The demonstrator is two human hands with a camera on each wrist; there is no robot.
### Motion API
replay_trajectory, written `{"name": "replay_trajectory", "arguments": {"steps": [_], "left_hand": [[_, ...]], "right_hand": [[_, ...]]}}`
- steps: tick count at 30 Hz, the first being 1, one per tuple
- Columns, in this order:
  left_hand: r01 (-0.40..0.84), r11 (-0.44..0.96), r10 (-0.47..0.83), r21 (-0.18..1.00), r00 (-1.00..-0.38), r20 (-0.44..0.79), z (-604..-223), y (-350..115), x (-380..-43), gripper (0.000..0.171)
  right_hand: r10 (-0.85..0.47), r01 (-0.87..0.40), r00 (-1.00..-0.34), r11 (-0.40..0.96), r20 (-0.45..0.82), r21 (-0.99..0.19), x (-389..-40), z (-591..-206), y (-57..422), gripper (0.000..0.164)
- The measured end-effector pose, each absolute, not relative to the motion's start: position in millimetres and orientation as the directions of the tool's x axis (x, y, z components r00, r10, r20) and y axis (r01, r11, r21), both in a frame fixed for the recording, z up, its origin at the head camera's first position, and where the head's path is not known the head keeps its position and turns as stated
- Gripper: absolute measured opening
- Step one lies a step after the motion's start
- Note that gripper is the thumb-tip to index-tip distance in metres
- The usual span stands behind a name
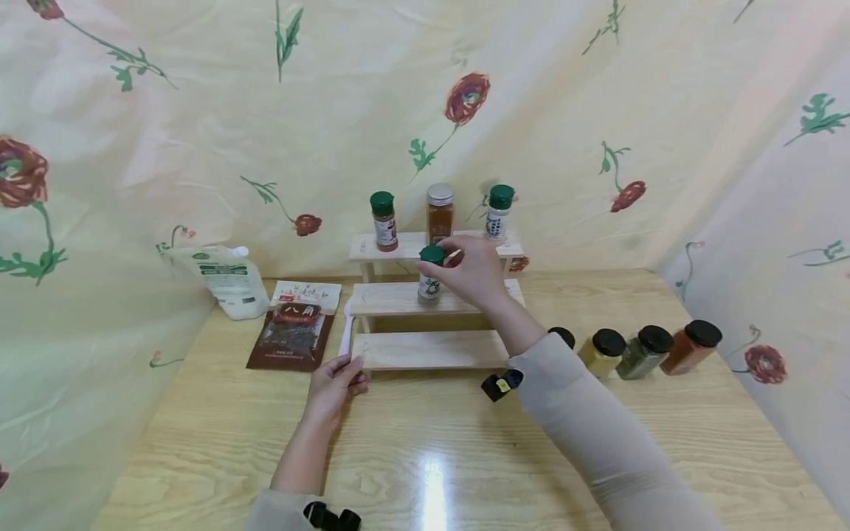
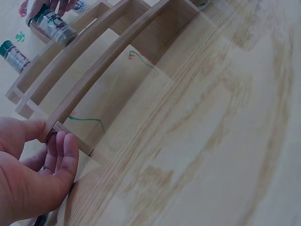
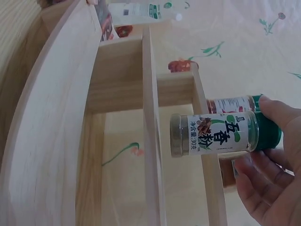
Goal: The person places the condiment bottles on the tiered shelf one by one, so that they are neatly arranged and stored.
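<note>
My right hand (image 1: 468, 273) pinches the green cap of a spice jar (image 1: 429, 286) upright over the middle step of a wooden three-step rack (image 1: 432, 350). In the right wrist view, the jar (image 3: 211, 134) has a white label and a clear base; whether the base touches the step I cannot tell. My left hand (image 1: 335, 387) grips the front left corner of the lowest step, thumb on top and fingers beneath, as the left wrist view confirms. On the top step stand a red-labelled jar (image 1: 384, 225), a silver-capped jar (image 1: 440, 210) and a white-labelled jar (image 1: 498, 214).
Several black-capped jars (image 1: 639, 352) stand right of the rack, one partly behind my right sleeve. To the left lie a brown spice packet (image 1: 299, 328) and a white pouch (image 1: 232, 280) leaning on the flowered backdrop. A pale spoon-like utensil (image 1: 347, 328) lies against the rack's left side.
</note>
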State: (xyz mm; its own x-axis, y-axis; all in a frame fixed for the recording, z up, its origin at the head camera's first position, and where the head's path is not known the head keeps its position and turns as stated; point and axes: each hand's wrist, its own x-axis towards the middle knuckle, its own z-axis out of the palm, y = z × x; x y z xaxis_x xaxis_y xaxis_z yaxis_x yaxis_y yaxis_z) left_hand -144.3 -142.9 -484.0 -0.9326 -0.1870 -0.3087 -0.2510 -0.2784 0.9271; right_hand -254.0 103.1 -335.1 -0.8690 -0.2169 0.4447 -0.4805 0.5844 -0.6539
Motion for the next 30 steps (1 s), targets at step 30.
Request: {"name": "replay_trajectory", "arguments": {"steps": [30], "left_hand": [[-0.237, -0.289, -0.182, 0.927, -0.938, -0.296, -483.1, -143.2, -141.9, 0.047]], "right_hand": [[-0.148, -0.369, -0.924, 0.585, 0.353, -0.722, -258.7, -342.7, 43.0, 0.046]]}}
